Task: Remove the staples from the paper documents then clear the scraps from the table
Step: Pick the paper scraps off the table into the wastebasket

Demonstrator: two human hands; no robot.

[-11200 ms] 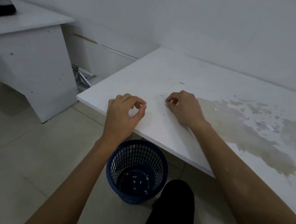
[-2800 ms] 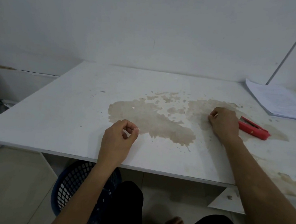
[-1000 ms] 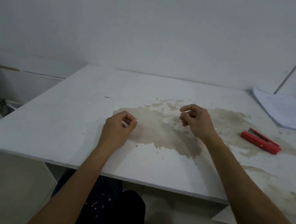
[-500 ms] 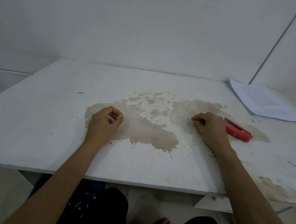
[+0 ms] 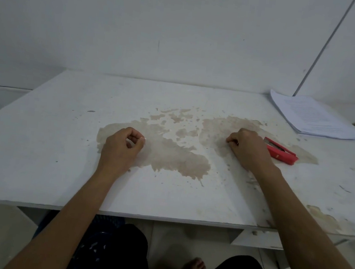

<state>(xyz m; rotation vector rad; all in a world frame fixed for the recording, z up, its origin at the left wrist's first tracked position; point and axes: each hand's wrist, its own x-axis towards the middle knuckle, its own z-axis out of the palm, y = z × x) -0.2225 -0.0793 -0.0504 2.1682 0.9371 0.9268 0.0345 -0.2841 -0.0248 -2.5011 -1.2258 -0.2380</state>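
Two bare hands rest on a matte white table (image 5: 40, 137) with worn brown patches. Left hand (image 5: 120, 148) pinches small pale scraps; right hand (image 5: 247, 150) curls fingertips down, contents unclear. Beyond: glossy red staple remover (image 5: 283, 154), then flat paper stack (image 5: 312, 117) far right.

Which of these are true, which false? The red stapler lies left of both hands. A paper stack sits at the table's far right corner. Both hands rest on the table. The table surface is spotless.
1. False: the red stapler lies just right of the right hand.
2. True: the paper stack sits there.
3. True: the left hand and right hand rest on the table.
4. False: a brown stain marks it.
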